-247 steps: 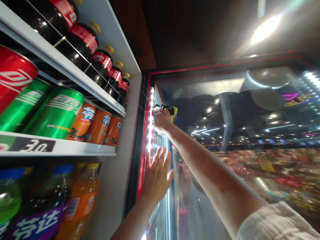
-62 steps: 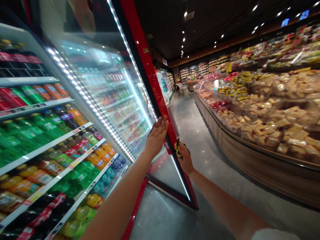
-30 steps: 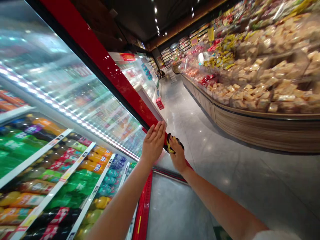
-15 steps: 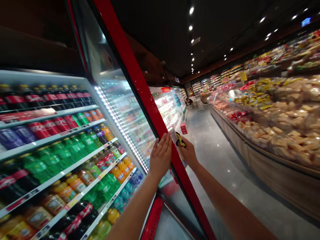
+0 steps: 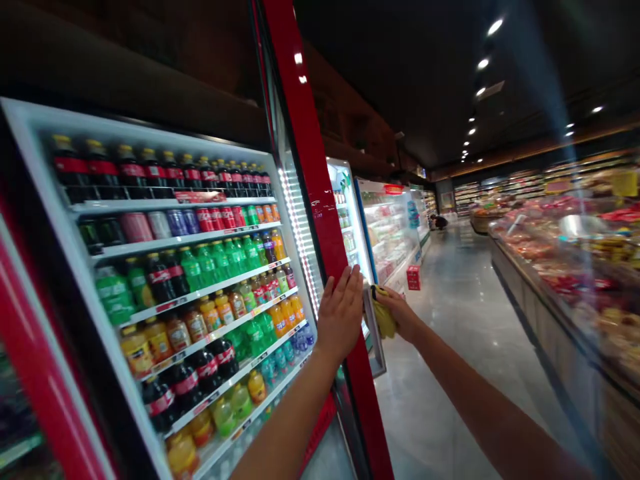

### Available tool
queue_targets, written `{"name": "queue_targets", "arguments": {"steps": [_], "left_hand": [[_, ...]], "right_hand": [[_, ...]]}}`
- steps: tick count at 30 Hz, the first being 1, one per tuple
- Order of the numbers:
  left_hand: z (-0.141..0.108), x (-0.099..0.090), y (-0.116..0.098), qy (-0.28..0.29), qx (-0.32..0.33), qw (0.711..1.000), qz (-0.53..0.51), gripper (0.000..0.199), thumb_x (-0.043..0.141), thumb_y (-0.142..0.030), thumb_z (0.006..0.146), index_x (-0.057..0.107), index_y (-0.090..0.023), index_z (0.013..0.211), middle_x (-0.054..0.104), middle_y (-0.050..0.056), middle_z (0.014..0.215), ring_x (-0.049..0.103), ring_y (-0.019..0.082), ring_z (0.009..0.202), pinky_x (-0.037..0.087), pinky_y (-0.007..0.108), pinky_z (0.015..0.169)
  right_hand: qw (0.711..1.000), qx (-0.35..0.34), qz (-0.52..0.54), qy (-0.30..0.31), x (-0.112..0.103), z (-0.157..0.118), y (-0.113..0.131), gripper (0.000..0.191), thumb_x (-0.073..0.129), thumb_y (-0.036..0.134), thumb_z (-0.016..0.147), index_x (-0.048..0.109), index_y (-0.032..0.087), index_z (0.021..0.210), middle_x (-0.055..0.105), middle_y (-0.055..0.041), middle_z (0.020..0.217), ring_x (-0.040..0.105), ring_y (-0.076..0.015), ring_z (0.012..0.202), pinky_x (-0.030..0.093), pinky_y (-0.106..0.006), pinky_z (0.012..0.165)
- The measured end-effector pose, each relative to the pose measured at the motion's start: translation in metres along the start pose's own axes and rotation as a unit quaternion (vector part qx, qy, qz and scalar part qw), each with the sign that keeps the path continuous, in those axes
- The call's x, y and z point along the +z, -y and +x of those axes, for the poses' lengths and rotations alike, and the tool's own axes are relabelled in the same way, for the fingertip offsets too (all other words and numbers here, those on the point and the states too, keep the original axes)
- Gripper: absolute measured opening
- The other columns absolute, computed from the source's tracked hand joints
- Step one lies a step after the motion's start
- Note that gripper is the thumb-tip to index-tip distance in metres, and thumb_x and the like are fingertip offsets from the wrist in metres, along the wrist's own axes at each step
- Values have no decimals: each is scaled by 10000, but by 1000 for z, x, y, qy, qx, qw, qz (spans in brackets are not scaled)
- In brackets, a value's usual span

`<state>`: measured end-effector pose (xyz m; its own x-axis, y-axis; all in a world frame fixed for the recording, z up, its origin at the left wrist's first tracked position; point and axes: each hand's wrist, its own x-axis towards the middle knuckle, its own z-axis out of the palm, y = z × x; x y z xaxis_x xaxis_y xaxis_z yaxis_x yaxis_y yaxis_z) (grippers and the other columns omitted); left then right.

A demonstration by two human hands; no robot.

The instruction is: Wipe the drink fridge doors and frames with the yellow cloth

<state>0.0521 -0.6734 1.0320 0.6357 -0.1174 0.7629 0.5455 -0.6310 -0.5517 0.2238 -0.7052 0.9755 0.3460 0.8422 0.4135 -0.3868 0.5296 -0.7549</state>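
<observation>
A red-framed glass door (image 5: 327, 220) of a drinks fridge stands open, seen nearly edge-on. My left hand (image 5: 341, 310) lies flat against the frame, fingers stretched upward and close together. On the door's other side, my right hand (image 5: 400, 313) grips a limp yellow cloth (image 5: 384, 320) with a black part near the fingers. The cloth hangs beside the frame; whether it touches the door I cannot tell. Behind the door opening, the fridge shelves (image 5: 225, 287) carry rows of bottles and cans, with dark cola bottles (image 5: 165, 170) along the top.
Another red frame (image 5: 45, 333) runs down the left edge. Beyond the door are lit coolers (image 5: 387, 227) and a red box (image 5: 413, 277) on the floor. A grey aisle (image 5: 450, 373) stretches away beside a long display (image 5: 550, 313) of packaged goods. A person crouches far off.
My view has turned left and sits farther from the fridge, showing more of its shelves. The yellow cloth now hangs lower from my right hand. My left hand remains on the frame.
</observation>
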Motion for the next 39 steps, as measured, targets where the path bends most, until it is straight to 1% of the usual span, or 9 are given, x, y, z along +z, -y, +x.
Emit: {"name": "queue_targets", "arguments": {"steps": [3,6,9,12,17,23,30,35,39], "left_hand": [[-4,-12,15,0,-24,1000,19,543,467,-183,1012,435,-119,1550,352,100,1657,226,201,1584,180,455,1320],[-8,-26,37,-8,-52,998,38,497,468,-243,1030,490,-138,1515,346,81,1664,224,202,1586,150,455,1325],[-17,-42,64,-13,-82,995,49,489,484,-295,1029,515,-156,1497,353,76,1665,194,206,1595,134,468,1327],[-36,-56,98,-6,-91,994,67,506,498,-260,1010,504,-146,1503,343,82,1671,155,192,1602,119,452,1332],[-89,-73,165,9,-81,993,89,498,512,-223,973,546,-143,1464,344,88,1673,115,198,1609,67,448,1337],[-158,-92,252,41,-90,991,92,505,513,-192,945,569,-156,1445,367,87,1666,167,227,1605,153,470,1328],[-231,-109,353,95,-109,979,142,499,497,-219,970,564,-160,1461,394,91,1654,242,249,1586,219,487,1307],[-277,-111,415,132,-134,964,190,480,474,-201,990,571,-146,1457,413,90,1639,324,264,1556,303,488,1275],[-313,-103,455,156,-163,949,221,449,455,-259,1022,591,-158,1438,426,94,1631,364,263,1537,353,488,1245]], "right_hand": [[998,34,2,51,22,-3,-16,507,929,484,613,699,248,997,758,-7,845,711,-209,730,560,-317,673],[993,61,-4,102,48,-2,-30,533,947,477,607,700,245,1018,766,-15,891,734,-216,798,577,-320,744],[987,80,3,142,76,1,-50,533,955,481,603,703,240,1006,768,-16,905,738,-203,809,577,-304,760],[980,96,14,173,108,5,-76,516,946,473,630,703,231,1015,765,-16,895,728,-182,774,571,-287,737],[971,119,27,208,174,11,-119,505,960,439,605,706,212,979,752,-16,843,709,-170,719,552,-284,713],[955,159,43,246,262,24,-178,503,960,408,568,705,209,953,722,7,788,682,-165,691,528,-288,711],[950,176,58,252,366,43,-255,511,962,388,540,704,204,941,725,23,780,665,-147,681,513,-264,686],[938,203,70,271,437,66,-303,526,970,374,493,696,206,909,744,14,766,683,-165,679,530,-290,699],[934,215,69,275,485,90,-344,544,958,346,455,701,220,918,751,15,773,698,-193,703,539,-327,720]]}}
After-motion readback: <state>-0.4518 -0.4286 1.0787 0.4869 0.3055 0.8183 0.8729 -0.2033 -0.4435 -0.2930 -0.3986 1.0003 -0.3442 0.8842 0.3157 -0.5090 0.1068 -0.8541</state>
